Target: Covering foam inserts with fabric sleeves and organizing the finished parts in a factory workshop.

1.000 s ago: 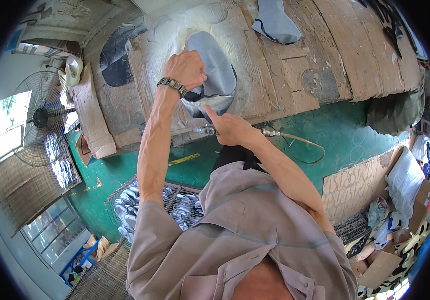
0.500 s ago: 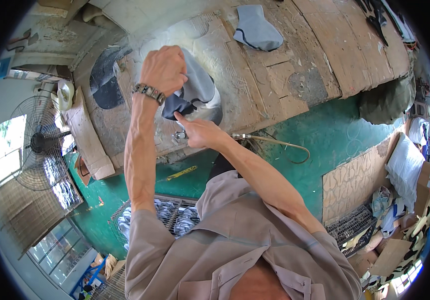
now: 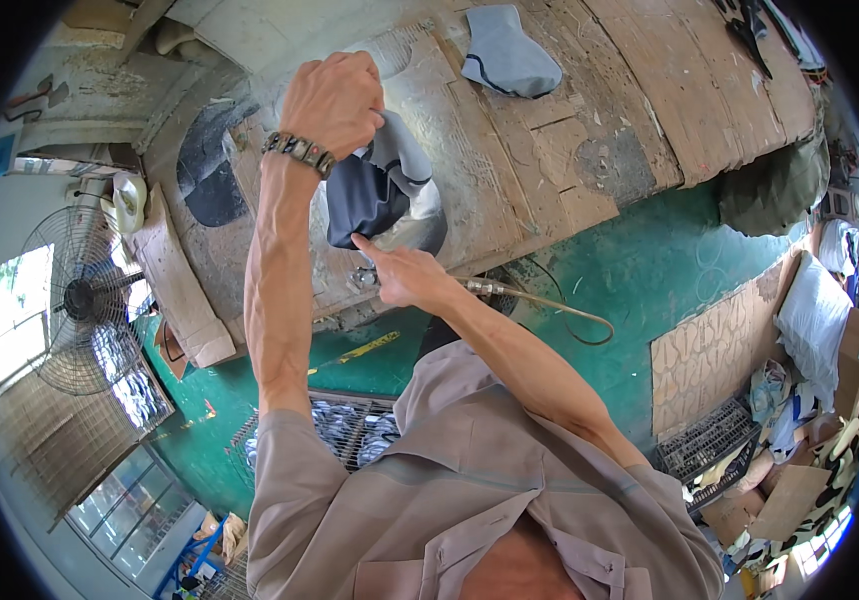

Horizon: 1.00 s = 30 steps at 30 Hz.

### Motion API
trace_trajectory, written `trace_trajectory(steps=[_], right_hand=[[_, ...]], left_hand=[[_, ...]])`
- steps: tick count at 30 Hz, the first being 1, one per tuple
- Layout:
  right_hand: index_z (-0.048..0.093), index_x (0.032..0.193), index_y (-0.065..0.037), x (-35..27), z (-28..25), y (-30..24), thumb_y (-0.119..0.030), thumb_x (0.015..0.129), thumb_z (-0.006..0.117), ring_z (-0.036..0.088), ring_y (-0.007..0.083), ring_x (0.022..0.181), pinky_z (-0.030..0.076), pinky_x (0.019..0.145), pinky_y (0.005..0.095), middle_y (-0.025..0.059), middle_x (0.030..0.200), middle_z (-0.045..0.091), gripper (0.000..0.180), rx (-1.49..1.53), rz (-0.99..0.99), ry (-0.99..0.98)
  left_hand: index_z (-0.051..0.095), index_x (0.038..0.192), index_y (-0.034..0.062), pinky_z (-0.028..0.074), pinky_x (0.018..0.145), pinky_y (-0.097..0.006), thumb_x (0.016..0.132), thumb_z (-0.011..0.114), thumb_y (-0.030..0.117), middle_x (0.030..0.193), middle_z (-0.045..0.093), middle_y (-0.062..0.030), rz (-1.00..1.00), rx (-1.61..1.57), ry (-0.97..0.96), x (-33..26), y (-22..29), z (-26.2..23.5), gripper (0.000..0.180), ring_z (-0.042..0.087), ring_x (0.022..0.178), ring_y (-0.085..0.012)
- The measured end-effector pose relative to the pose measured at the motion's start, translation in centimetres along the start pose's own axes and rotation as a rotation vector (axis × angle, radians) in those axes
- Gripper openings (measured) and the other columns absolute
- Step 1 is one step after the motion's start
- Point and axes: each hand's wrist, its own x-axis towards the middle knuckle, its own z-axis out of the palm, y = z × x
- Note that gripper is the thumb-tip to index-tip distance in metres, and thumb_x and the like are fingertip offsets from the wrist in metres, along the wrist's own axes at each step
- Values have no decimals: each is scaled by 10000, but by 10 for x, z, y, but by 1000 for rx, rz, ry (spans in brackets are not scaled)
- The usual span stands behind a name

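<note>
My left hand (image 3: pixel 333 100), with a beaded bracelet at its wrist, is closed on the upper end of a grey and dark navy fabric bootie (image 3: pixel 368 200). The bootie hangs down over a shiny silver form (image 3: pixel 426 212) on the bench; much of the form is hidden. My right hand (image 3: pixel 405 275) has its index finger stretched against the bootie's lower dark edge. Its other fingers are curled round a metal air gun (image 3: pixel 365 277), whose body is mostly hidden in the palm. From its other side runs a tan hose (image 3: pixel 560 305).
Another grey bootie (image 3: pixel 512 52) lies farther back on the cardboard-covered bench (image 3: pixel 570 140). Black scissors (image 3: pixel 750 40) are at its far right. A wire-caged fan (image 3: pixel 80 298) stands left. Below, a wire rack (image 3: pixel 345 430) holds several grey pieces over the green floor (image 3: pixel 640 260).
My left hand has moved up and away, drawing the bootie's top with it. More dark navy fabric shows below. My right index finger stays at the lower edge.
</note>
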Motion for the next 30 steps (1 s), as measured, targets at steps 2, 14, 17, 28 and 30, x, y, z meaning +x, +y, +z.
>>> trace_trajectory(steps=[2,14,17,28,30], right_hand=[[269,1636,-118,1,7,3,-58,741,625,700,436,834,549,748,538,205,867,735,965,-8,9,25],[278,1634,-166,-19,-2,34,-76,778,625,695,456,833,538,737,556,240,911,722,928,-17,34,98],[299,1630,-172,-32,-7,39,-57,786,613,697,457,836,540,722,558,249,873,713,909,19,-12,133],[269,1644,-206,-154,-76,51,3,734,616,662,450,719,509,664,563,262,753,659,996,107,226,274],[288,1632,-167,-167,-76,65,-5,729,621,669,449,732,518,680,555,261,767,667,976,90,249,328]], left_hand=[[791,755,137,513,901,-426,760,782,194,1004,707,-5,43,58,-21,6,0,2,57,660,1063,-240],[761,980,105,530,875,-415,876,731,281,1164,704,11,-91,116,266,86,6,-113,207,682,1043,-277],[765,991,121,525,873,-418,887,728,323,1154,703,-10,-31,93,387,134,21,-108,231,679,1041,-285],[791,895,200,500,878,-461,813,784,320,1051,645,-41,-107,-76,666,279,133,94,146,612,1057,-300],[784,907,157,537,847,-456,847,769,369,1022,664,-82,-98,-3,504,288,152,160,221,658,1003,-294]])
